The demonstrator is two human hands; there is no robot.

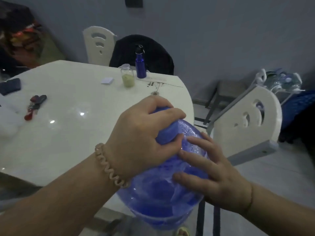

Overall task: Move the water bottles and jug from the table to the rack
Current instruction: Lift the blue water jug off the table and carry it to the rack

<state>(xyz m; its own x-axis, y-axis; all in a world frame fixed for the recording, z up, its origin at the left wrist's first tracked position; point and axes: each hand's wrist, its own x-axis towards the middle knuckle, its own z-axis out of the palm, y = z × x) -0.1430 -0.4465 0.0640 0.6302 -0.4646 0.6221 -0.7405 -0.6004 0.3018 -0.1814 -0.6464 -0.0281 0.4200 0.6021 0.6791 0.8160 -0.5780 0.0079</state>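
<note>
A big translucent blue water jug (158, 198) fills the lower middle, at the near right corner of the white table (68, 133); I cannot tell whether it rests on the table or hangs free. My left hand (141, 132) is closed around its blue cap and neck. My right hand (209, 171) lies flat against the jug's shoulder, fingers spread. A dark blue metal bottle (140, 65) with a black cap stands at the table's far edge. Far right, a rack (279, 84) holds several clear plastic bottles.
On the table are a clear jar (127, 75) with greenish powder, a small white box (107, 80), keys (35, 106) and a dark phone (10, 86). White chairs stand behind (98, 45) and to the right (247, 120); a dark garment (153, 53) drapes one.
</note>
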